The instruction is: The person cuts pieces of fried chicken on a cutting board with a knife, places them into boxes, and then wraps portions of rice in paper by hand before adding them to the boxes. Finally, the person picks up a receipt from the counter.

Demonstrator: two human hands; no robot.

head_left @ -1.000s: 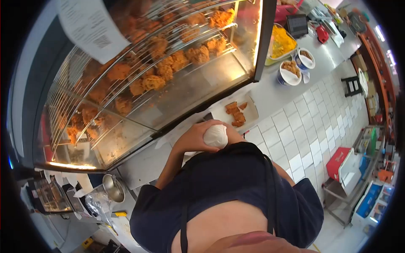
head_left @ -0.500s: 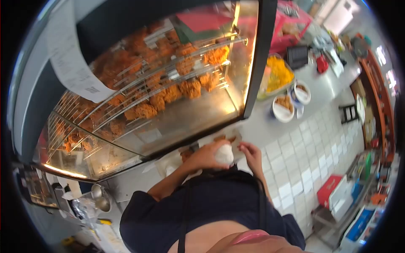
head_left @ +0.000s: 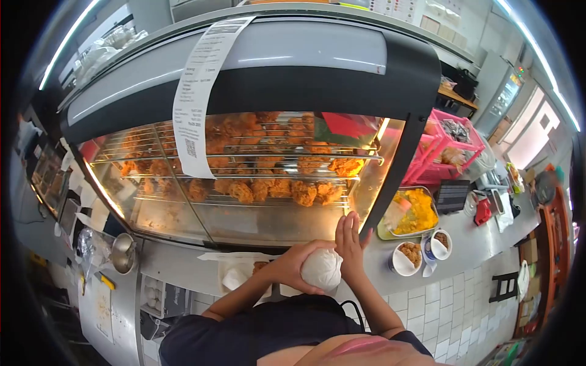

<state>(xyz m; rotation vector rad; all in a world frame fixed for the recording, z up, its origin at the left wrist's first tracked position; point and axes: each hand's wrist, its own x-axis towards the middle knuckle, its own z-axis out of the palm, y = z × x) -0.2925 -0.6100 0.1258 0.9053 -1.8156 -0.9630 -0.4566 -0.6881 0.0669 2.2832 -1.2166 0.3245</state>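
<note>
In front of my body I see a round bundle wrapped in white paper (head_left: 321, 269). My left hand (head_left: 295, 266) is curled round its left side and holds it. Against the right side of the bundle rests my right hand (head_left: 350, 247), fingers stretched upward and palm turned toward it. Beneath my left forearm is a paper-lined box (head_left: 231, 272) with a white wrapped piece and a brown fried piece, partly hidden. Directly beyond my hands stands a heated glass cabinet (head_left: 244, 224) with fried chicken (head_left: 304, 193) on wire racks.
A long receipt (head_left: 195, 104) hangs over the cabinet front. On the counter to the right are a tray of yellow food (head_left: 415, 210), two tubs with brown pieces (head_left: 406, 258) and a pink basket (head_left: 448, 146). Metal bowls (head_left: 123, 253) stand at the left.
The view has levelled and lifted, showing the cabinet top. My right hand has moved from beside the bundle up against it, its fingers now straightened. My left hand still holds the bundle.
</note>
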